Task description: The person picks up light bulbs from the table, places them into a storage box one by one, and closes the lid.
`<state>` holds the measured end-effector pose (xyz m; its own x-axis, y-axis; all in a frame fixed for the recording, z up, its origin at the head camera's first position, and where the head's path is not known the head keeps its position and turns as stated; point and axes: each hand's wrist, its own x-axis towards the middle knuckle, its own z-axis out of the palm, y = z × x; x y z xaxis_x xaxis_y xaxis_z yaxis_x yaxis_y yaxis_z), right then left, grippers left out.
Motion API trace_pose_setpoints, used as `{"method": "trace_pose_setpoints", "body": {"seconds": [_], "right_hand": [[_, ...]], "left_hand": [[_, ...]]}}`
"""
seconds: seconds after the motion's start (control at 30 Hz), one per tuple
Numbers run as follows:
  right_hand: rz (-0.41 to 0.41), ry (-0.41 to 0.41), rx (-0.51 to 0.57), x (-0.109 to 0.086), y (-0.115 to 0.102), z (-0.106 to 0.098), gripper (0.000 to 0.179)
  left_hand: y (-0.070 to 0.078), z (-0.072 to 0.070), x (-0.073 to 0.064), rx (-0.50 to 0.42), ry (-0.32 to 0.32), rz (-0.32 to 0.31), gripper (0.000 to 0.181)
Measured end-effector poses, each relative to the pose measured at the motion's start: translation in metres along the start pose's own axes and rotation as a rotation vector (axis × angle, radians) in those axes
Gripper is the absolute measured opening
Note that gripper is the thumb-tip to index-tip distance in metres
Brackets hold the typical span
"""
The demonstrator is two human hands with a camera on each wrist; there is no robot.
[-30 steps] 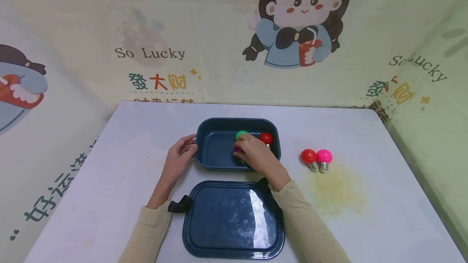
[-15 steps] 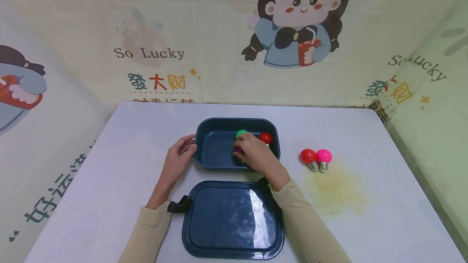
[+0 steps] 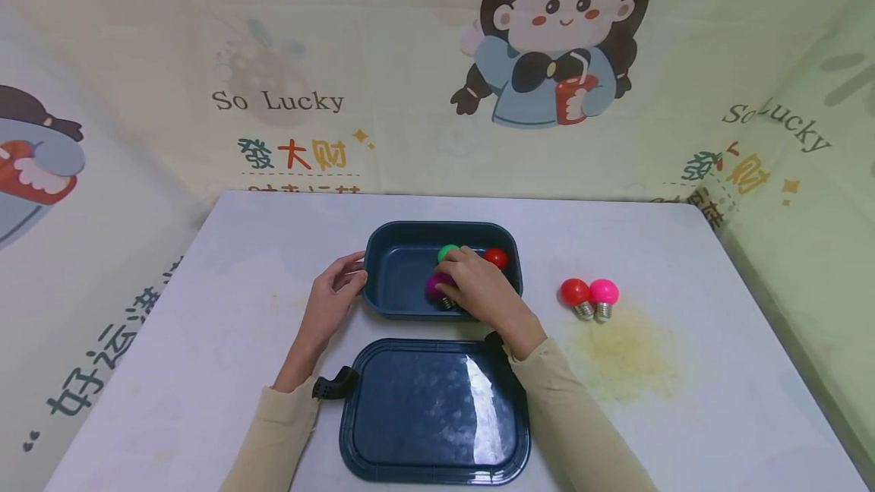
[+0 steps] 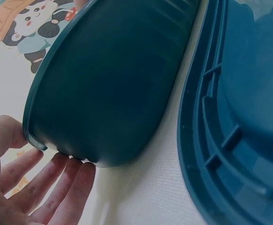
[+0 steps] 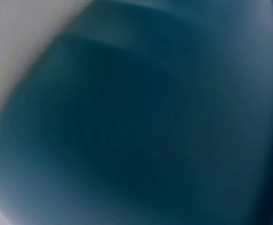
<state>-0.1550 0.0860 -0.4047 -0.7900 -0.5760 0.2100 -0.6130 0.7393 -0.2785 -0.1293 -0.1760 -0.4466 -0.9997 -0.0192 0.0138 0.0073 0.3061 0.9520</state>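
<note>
A dark blue box (image 3: 403, 308) stands on the table, my left hand (image 3: 335, 291) at its left end. In the left wrist view, the left fingers (image 4: 75, 187) touch the outer wall and the thumb lies by the rim. My right hand (image 3: 478, 287) reaches inside the box and pinches a purple light bulb (image 3: 434, 284) with its metal base tilted down right. A green bulb (image 3: 447, 251) and a red bulb (image 3: 495, 257) lie beside the right hand, partly covered by it. The right wrist view shows only the blurred box wall (image 5: 127, 117).
A second red bulb (image 3: 575, 292) and a pink bulb (image 3: 604, 291) lie together on the white table (image 3: 683, 264), right of the box. The dark blue lid (image 3: 424, 408) lies in front of the box, between the forearms.
The purple bulb shows more now, a little further left from under the right fingers. The left hand and the bulbs on the table stay put.
</note>
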Motion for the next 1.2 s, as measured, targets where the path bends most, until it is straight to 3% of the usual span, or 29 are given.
{"method": "trace_pose_setpoints", "body": {"seconds": [0.4, 0.7, 1.2], "right_hand": [[-0.012, 0.012, -0.022, -0.005, 0.001, -0.009, 0.027], [-0.015, 0.055, -0.028, -0.012, 0.004, -0.017, 0.033], [0.014, 0.082, -0.045, -0.027, 0.012, -0.027, 0.033]], "left_hand": [[-0.001, 0.001, 0.001, 0.001, -0.002, -0.023, 0.045], [0.031, 0.002, -0.012, 0.014, -0.014, -0.005, 0.044], [0.039, 0.001, -0.016, -0.009, -0.023, -0.002, 0.043]]}}
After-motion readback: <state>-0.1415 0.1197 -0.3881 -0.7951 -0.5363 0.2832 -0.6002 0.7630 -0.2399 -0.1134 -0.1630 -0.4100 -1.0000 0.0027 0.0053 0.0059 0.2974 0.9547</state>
